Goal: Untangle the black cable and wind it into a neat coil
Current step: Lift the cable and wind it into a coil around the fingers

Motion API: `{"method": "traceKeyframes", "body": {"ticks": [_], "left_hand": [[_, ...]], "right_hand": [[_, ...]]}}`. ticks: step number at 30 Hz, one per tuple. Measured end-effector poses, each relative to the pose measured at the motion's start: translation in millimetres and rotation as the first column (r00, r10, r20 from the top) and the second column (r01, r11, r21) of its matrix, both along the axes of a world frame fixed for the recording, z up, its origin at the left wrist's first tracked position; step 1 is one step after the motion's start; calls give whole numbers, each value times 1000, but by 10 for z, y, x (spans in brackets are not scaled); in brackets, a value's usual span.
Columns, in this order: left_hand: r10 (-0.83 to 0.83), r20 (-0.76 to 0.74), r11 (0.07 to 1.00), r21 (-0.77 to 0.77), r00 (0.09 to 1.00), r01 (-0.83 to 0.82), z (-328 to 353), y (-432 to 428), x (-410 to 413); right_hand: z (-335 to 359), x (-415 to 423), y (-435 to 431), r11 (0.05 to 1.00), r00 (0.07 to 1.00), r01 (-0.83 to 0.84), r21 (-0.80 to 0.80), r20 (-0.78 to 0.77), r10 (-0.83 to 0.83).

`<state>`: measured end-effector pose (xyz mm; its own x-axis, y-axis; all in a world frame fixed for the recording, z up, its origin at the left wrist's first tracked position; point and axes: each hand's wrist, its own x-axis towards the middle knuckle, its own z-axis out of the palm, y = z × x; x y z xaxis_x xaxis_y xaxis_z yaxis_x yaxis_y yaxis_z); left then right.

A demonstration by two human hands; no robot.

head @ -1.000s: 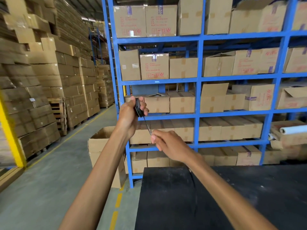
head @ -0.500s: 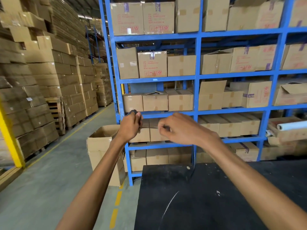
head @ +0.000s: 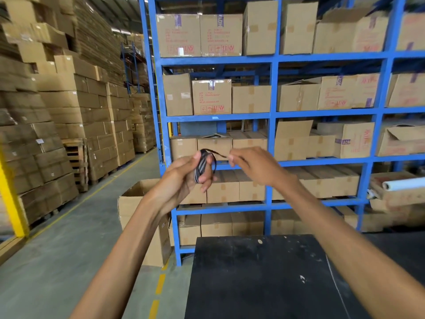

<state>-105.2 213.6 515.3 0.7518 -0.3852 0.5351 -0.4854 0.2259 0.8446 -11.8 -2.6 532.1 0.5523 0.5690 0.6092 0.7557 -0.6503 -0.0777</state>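
Note:
The black cable is wound in several turns around the fingers of my left hand, held up at chest height in front of the blue rack. A short free strand runs from the top of the coil rightwards to my right hand, whose fingertips pinch it. The two hands are a short span apart. A thin line on the black table near my right forearm may be more of the cable; I cannot tell.
A blue shelving rack full of cardboard boxes stands right behind the table. An open cardboard box sits on the floor at the table's left. Stacked cartons on pallets line the aisle on the left, beside a yellow post.
My left hand has turned so the coil around its fingers faces me. My right hand has carried the strand up over the coil, and the loose run across the table is gone from the middle.

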Motion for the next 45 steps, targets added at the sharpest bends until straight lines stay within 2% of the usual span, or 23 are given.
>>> {"method": "traceKeyframes", "body": {"ticks": [2,6,9,13,15,16,18,20,22,25,28,30,32,34,36,38,41,45], "left_hand": [[72,54,991,-117,996,-65,96,39,48],[318,25,916,-265,948,-301,145,186,257],[545,130,838,-120,828,-533,38,332,477],[719,186,650,162,670,-743,-305,480,691],[720,226,583,314,656,-749,-494,506,729],[697,240,568,390,676,-724,-570,504,723],[599,203,631,476,774,-613,-661,475,666],[475,77,752,482,877,-450,-676,418,549],[345,-5,831,467,939,-303,-640,343,416],[162,-73,886,449,984,-112,-569,216,245],[54,-41,907,420,998,-32,-477,113,134],[34,1,943,332,999,-32,-414,75,141],[51,5,990,132,999,-51,-350,55,212],[116,-14,991,-71,993,-116,-315,60,349],[267,-26,955,-123,963,-269,-340,66,523],[439,-16,896,-71,898,-439,-428,54,683],[636,71,764,84,768,-640,-643,30,825],[697,264,554,391,667,-735,-934,83,874]], "right_hand": [[-287,-36,117,999,996,-34,-13,-83,32],[-727,-241,381,984,979,-126,-125,-173,104],[-753,-401,416,975,981,-157,-155,-139,136],[-459,-516,295,971,991,-137,-195,-42,131],[-272,-495,215,976,995,-97,-197,7,100],[-184,-463,168,980,996,-76,-182,31,83],[-16,-364,59,989,996,-39,-143,75,51],[104,-220,-43,992,995,-8,-125,98,21],[154,-56,-111,991,995,32,-131,100,-19],[30,171,-133,985,994,84,-149,76,-74],[-309,270,-91,984,997,75,-162,-11,-77],[-602,249,-21,985,994,37,-169,-94,-53],[-888,186,79,984,989,-9,-176,-146,-17],[-1116,65,173,983,982,-52,-176,-188,19],[-1249,-95,242,985,968,-93,-145,-244,55],[-1252,-234,288,986,966,-107,-129,-249,72],[-1114,-351,284,977,985,-101,-190,-159,71],[-879,-396,120,971,996,-62,-229,-74,46]]}}
